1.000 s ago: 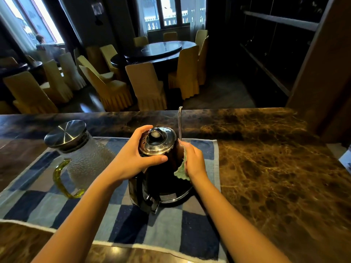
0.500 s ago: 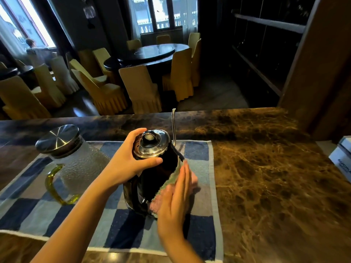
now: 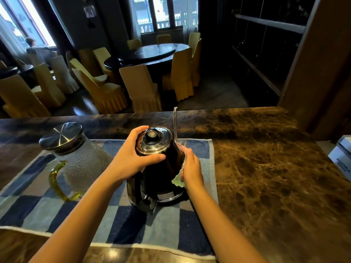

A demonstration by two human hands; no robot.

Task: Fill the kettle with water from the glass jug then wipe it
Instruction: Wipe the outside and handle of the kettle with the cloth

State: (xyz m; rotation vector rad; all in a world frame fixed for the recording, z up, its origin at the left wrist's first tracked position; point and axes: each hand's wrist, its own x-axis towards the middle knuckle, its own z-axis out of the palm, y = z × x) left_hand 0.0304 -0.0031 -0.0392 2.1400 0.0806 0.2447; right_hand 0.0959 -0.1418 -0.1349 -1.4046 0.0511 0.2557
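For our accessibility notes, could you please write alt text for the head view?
A person's left hand steadies a black kettle by its lid while the right hand presses a green cloth against its side. A lidded glass jug stands left, on a checked towel.

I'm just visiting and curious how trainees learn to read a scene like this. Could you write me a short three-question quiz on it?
1. True or false: the glass jug has its lid on.
2. Which hand presses the cloth against the kettle?
3. The left hand rests on the kettle's: A) spout B) lid C) base

Key: 1 true. 2 the right hand. 3 B.
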